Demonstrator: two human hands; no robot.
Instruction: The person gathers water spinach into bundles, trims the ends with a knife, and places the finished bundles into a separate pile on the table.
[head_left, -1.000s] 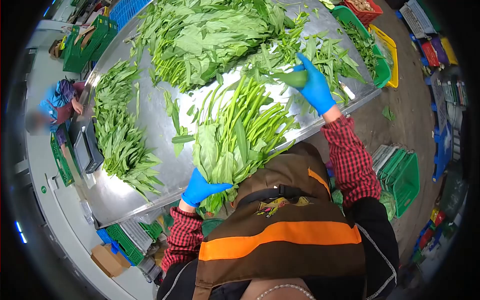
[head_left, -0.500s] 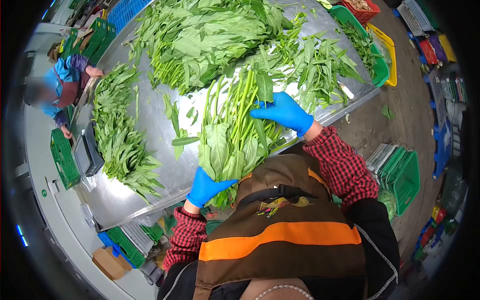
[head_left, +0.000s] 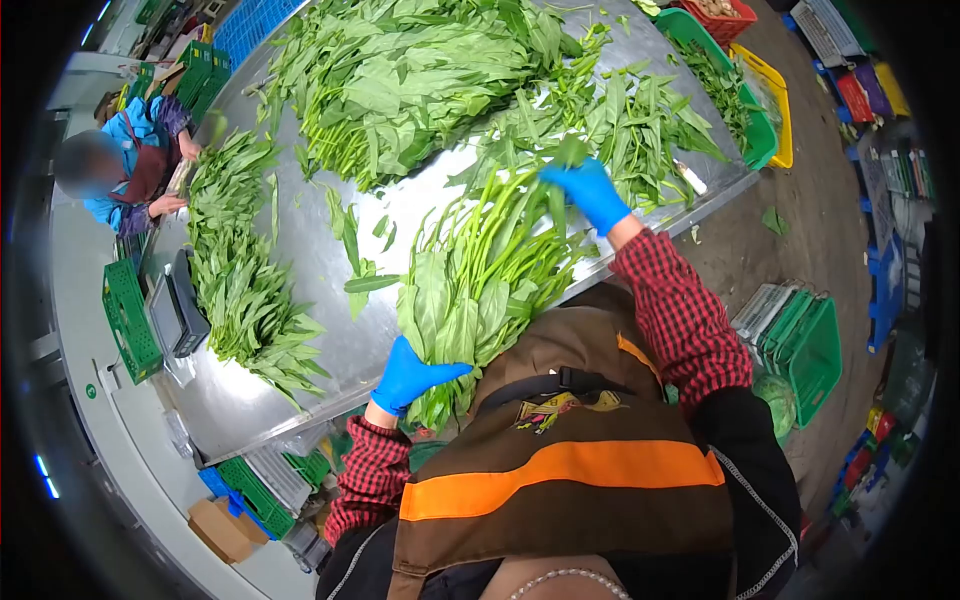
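Observation:
My gloved left hand (head_left: 415,380) is closed round the leafy lower end of a bunch of water spinach (head_left: 475,270), thumb across the leaves. The bunch lies tilted over the table's near edge, its pale green stems fanning away from me. At the stem ends is my gloved right hand (head_left: 590,190), its fingers pinched together around a loose leaf (head_left: 570,152) that is smeared by motion. The fingertips are partly hidden. Beyond the bunch lies a large heap of the same greens (head_left: 400,90), with loose leafy pieces (head_left: 650,130) to its right.
A row of greens (head_left: 240,270) runs along the left of the metal table (head_left: 310,255), beside a scale (head_left: 178,305). Another person (head_left: 140,165) stands there, hands near the row. Green (head_left: 765,140) and yellow (head_left: 770,85) crates stand off the right corner; stacked crates (head_left: 800,350) are on the floor.
My right hand has moved slightly away from the stems, up and right, with a leaf. The stems have spread wider. The other person's hands have come closer to the row of greens.

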